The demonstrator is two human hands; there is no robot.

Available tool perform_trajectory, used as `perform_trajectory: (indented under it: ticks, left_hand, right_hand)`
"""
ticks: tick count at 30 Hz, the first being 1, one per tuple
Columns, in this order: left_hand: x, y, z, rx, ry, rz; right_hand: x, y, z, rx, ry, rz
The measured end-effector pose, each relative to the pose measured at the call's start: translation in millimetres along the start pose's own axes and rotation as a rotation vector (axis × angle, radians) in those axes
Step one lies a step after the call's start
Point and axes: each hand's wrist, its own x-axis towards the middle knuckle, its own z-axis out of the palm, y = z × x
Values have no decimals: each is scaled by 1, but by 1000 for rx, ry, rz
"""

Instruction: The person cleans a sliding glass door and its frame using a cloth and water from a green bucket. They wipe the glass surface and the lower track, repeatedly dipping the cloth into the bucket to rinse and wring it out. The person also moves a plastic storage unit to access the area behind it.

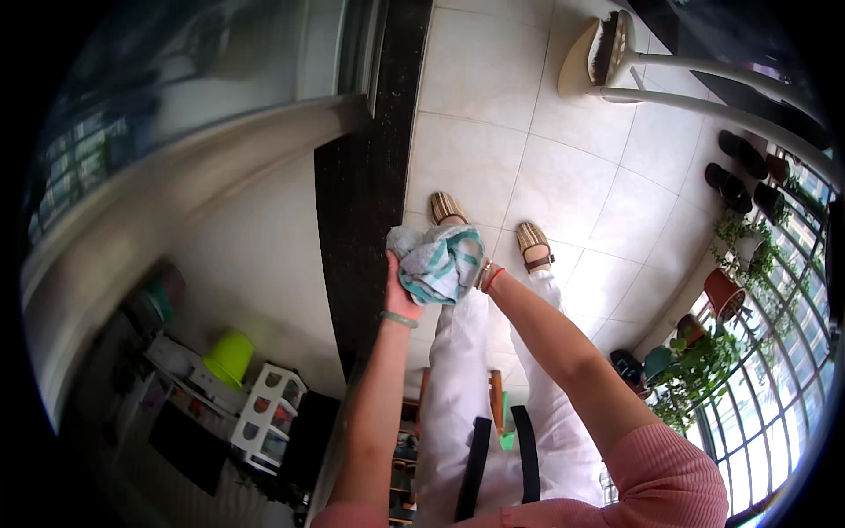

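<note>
A bunched cloth [444, 261], grey-white with teal stripes, is held up in front of me between both hands. My left hand [401, 289] grips its left side, the fingers partly covered by the folds; a pale green bangle circles that wrist. My right hand [482, 275] is at the cloth's right side, mostly hidden behind it, with a red cord and a bracelet on the wrist. Below the cloth show my white trousers [459, 361] and striped shoes [532, 239].
A glass-paned door or window frame [238, 132] stands at the left beside a black sill [356, 211]. Left of it are a lime-green bucket [229, 358] and a white drawer unit [271, 415]. Dustpan and broom [598, 57] stand ahead; slippers [729, 187] and potted plants [695, 374] line the barred window.
</note>
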Motion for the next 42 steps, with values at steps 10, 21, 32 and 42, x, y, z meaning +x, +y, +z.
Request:
perform_trajectory:
  ticks: [10, 21, 32, 42]
  left_hand:
    - [-80, -160, 4, -236, 85, 61]
    - [-188, -167, 32, -354, -301, 111]
    - [-297, -127, -84, -537, -225, 216]
    - [-349, -80, -251, -976, -88, 734]
  right_hand:
    - [-201, -29, 50, -1087, -246, -122]
    - [-269, -13, 151, -1552, -316, -90]
    - [-218, 128, 157, -892, -10, 369]
    - [-159, 384, 266, -1585, -62, 277]
